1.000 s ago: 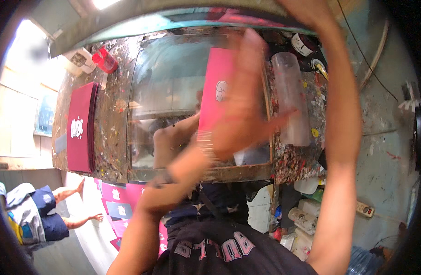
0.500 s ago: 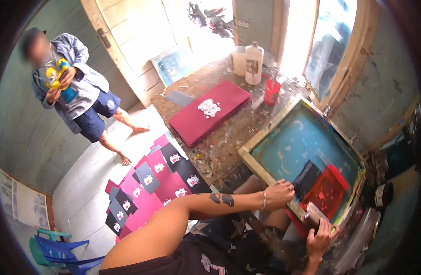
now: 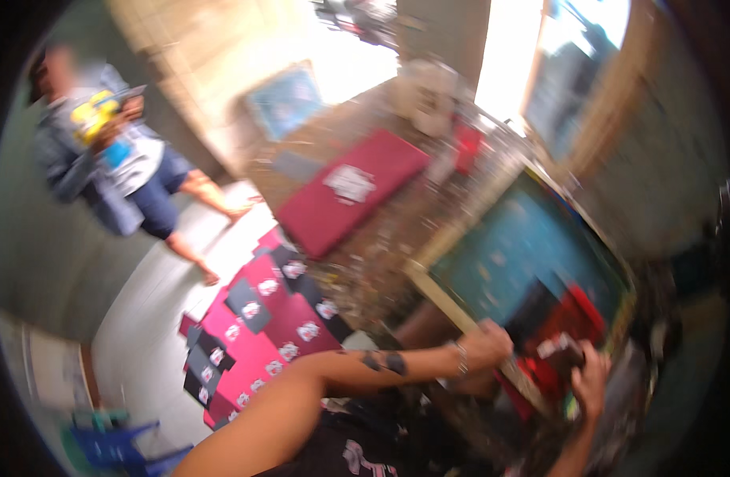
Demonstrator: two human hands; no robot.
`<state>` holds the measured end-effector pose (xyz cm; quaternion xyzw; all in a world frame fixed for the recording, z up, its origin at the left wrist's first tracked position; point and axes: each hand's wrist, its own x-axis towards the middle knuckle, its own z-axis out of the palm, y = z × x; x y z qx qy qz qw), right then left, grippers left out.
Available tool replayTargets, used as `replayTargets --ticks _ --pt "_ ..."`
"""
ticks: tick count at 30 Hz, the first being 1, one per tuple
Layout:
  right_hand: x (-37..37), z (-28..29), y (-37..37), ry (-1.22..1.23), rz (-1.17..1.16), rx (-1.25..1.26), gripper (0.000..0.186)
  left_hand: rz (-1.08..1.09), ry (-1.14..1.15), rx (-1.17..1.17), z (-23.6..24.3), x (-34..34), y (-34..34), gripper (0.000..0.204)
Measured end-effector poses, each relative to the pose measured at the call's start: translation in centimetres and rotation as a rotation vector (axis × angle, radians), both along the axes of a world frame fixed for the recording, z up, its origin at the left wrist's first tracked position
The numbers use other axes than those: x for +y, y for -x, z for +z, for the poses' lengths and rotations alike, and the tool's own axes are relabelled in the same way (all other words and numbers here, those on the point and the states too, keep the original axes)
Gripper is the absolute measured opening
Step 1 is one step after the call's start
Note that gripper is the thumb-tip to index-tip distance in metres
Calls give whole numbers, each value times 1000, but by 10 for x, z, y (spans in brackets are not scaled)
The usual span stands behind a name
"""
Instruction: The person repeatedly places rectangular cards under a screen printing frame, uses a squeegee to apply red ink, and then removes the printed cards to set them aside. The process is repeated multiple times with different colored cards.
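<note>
A screen-printing frame (image 3: 438, 296) with a wooden rim and blue mesh (image 3: 512, 230) stands tilted at the right. My left hand (image 3: 486, 343) is closed on its near left rim. Inside the frame, my right hand (image 3: 592, 378) grips a squeegee (image 3: 562, 347) over the red ink patch (image 3: 581, 312). Beside that patch lies a dark strip (image 3: 532, 310) on the mesh. Motion blur hides the exact finger positions and whether the squeegee's blade touches the mesh.
A stack of maroon sheets (image 3: 309, 219) with a white print lies on the stained table (image 3: 365, 262). Behind it stand a white jug (image 3: 432, 103) and a red container (image 3: 467, 147). Printed pink and dark sheets (image 3: 246, 342) cover the floor. Another person (image 3: 118, 151) stands left, holding something yellow and blue.
My right hand has moved the squeegee away from the near rim, up onto the red patch. My left hand stays at the rim. The view has shifted slightly and blurred.
</note>
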<state>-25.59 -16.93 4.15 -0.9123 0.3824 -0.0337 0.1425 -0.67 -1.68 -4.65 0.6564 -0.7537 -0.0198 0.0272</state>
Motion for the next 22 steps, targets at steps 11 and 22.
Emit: replayTargets --ticks 11,22 --pt "39 17 6 20 -31 -99 40 -81 173 455 19 22 -29 46" --pt "-49 -40 -17 504 -58 -122 39 -88 162 408 18 23 -38 44"
